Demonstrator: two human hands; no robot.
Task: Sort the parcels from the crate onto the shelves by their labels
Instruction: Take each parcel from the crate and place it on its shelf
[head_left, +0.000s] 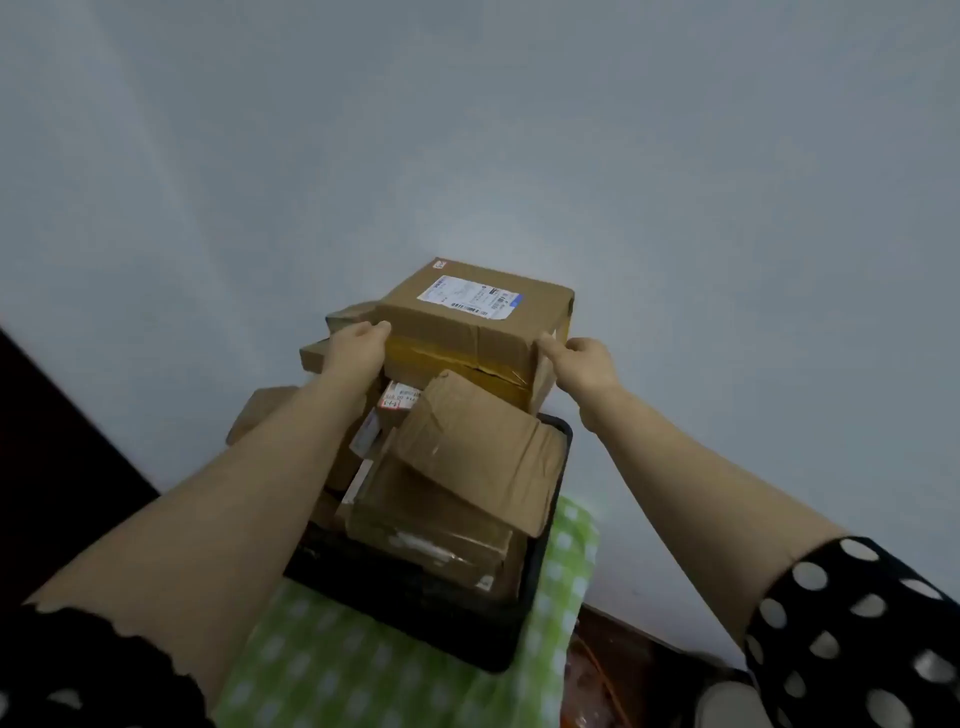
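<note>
a brown box (467, 322) sits on top of the heap at the crate's 12 o'clock end, with its white label (470, 295) facing up. yellow tape runs along its near side. the left hand (358, 348) grips the box at its 9 o'clock side: the thumb lies along the upper edge and the fingers are hidden behind the cardboard. the right hand (584, 364) grips it at 3 o'clock, thumb on the near corner and fingers curled at the side. i cannot tell whether the box rests on the pile or is just clear of it.

the black crate (415, 618) is crammed with other parcels (478, 447), mostly brown cardboard. several are tilted, and some stick out over the rim at 9 o'clock. the crate stands on a green checked cloth (322, 670). a grey wall (467, 130) fills the view from 10 to 2 o'clock. both forearms are bare below black sleeves (857, 623) with white dots.
</note>
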